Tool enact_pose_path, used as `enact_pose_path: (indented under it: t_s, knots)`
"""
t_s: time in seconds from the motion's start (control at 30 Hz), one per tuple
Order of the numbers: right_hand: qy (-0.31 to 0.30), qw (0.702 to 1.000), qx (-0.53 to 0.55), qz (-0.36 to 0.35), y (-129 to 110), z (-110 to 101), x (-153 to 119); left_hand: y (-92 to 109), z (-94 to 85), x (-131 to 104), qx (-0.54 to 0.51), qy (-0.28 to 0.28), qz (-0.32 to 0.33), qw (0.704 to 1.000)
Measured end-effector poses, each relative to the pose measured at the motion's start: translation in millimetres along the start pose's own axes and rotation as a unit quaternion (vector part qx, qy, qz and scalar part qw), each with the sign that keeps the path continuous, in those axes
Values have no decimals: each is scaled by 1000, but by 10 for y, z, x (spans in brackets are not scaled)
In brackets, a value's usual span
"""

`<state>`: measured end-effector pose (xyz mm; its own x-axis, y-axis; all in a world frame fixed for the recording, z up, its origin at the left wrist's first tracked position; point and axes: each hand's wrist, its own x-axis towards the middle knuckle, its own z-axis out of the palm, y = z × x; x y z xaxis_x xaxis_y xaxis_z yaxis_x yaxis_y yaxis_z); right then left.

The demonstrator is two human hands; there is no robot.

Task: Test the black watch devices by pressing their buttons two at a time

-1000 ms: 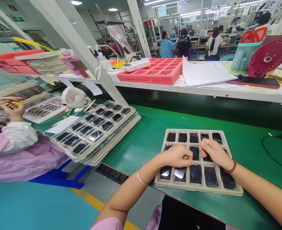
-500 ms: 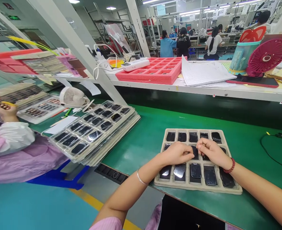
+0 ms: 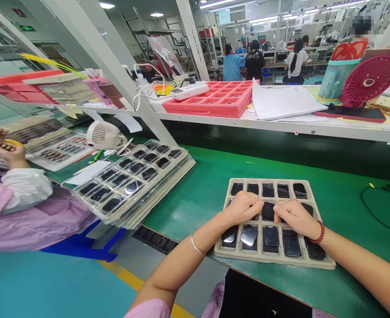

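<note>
A beige tray [image 3: 274, 262] with rows of compartments lies on the green bench top, and dark glossy rounded panels, like small screens, sit in them. Over its middle row, my left hand [image 3: 246, 206] is closed, thumb and fingers pressed together at the left edge of one dark panel [image 3: 268, 211]. My right hand [image 3: 293, 215], also closed, has curled fingertips at that panel's right edge. The fingers hide whatever is pinched in them. Whether the panel is lifted from its compartment I cannot tell.
Left of my tray stands a tilted stack of trays [image 3: 131, 181] with similar panels, beside a white fan [image 3: 104, 134]. A co-worker's hand [image 3: 11, 152] is at far left. The shelf ahead carries a red foam tray [image 3: 211, 106], papers [image 3: 285, 101] and a magenta fan [image 3: 369, 82]. A cable [image 3: 375, 212] lies right.
Both hands have shifted slightly: the left a little up, the right down. More of the middle panel now shows between them. The tray stays in place.
</note>
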<state>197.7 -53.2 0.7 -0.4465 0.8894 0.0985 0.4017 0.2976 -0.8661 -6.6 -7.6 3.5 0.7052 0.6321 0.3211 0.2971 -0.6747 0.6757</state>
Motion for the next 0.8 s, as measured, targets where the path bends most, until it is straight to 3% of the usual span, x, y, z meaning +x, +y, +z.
enact_pose_path:
  t_s: [0.27, 0.43, 0.6, 0.7, 0.8]
  knots:
    - [-19, 1000, -11, -22, -16, 6, -16, 22, -25, -10, -37, 55, 36, 997]
    - [-14, 999, 30, -24, -26, -14, -14, 32, -19, -9, -33, 79, 20, 996]
    - [52, 996, 70, -14, -23, -56, 4, 38, -10, -13, -42, 96, 14, 994]
    - [79, 993, 80, 29, -12, -61, 25, 40, 2, -15, -55, 94, -14, 994]
    - [51, 990, 116, 56, -8, -38, 32, 33, 14, -20, -88, 75, -75, 990]
